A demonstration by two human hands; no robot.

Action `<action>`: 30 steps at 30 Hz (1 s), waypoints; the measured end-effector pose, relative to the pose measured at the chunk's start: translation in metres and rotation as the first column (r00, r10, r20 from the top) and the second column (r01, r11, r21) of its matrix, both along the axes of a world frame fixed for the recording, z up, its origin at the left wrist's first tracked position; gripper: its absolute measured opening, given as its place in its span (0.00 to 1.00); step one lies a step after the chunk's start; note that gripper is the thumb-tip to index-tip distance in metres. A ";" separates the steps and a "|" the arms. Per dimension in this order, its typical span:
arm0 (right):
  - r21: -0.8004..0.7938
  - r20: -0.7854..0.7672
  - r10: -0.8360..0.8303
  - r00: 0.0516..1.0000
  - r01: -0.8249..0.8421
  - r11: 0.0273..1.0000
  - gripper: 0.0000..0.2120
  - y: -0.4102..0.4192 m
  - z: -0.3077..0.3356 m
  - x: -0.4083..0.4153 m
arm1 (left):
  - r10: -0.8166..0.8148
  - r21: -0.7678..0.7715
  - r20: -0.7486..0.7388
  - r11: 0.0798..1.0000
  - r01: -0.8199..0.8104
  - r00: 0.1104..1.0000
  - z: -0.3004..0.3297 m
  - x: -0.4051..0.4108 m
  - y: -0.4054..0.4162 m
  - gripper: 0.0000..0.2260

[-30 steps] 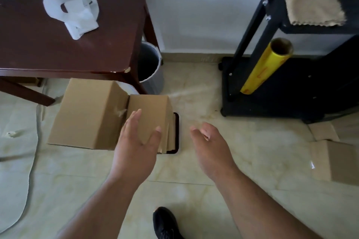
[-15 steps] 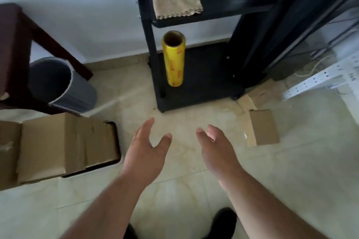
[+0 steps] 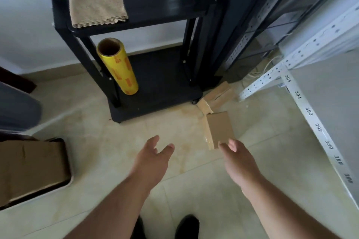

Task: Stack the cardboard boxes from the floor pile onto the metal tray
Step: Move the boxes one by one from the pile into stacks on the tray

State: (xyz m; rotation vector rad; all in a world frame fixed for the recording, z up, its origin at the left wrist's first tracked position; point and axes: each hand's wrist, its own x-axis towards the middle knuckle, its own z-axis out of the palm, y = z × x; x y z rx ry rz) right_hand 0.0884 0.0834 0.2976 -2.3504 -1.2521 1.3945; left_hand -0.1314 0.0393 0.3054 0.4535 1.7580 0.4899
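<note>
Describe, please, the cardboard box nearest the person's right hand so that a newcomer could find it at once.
Start at the black shelving cart holding the yellow film roll. Off its front right corner, a few cardboard pieces lie on the tiled floor. The closed box is the one nearest the viewer, just beyond the right hand: an intact block, unlike the flattened pieces behind it.

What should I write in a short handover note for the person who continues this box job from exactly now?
Hands: left hand and right hand both open, holding nothing, reaching toward the floor pile.
Things: the nearest cardboard box lies on the floor just beyond the right fingertips; more flattened boxes lie behind it by the black shelf unit. The metal tray is at the left.
Done: boxes on the tray.
Left: pick up the floor boxes, stack them there.
</note>
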 end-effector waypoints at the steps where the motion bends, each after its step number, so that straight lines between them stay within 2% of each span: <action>1: -0.009 0.008 -0.001 1.000 0.001 1.000 0.31 0.001 -0.004 0.006 | -0.010 -0.009 -0.002 1.000 0.010 1.000 -0.002 0.003 0.004 0.30; 5: 0.003 0.044 -0.001 0.999 0.000 1.000 0.32 0.023 -0.032 0.040 | -0.058 -0.001 -0.016 0.998 0.058 0.998 -0.028 0.033 0.033 0.30; 10: -0.071 0.080 0.002 0.997 0.004 0.998 0.31 0.050 -0.090 0.083 | -0.071 -0.043 -0.006 0.997 0.070 0.997 -0.078 0.085 0.064 0.30; 24: -0.250 0.128 0.111 0.985 -0.077 0.965 0.32 0.154 -0.307 0.185 | -0.042 -0.176 -0.019 0.984 0.038 0.999 -0.313 0.216 0.133 0.32; 30: -0.318 0.109 0.152 0.982 -0.110 0.942 0.33 0.179 -0.360 0.199 | -0.061 -0.211 -0.022 0.976 0.055 0.998 -0.373 0.247 0.153 0.31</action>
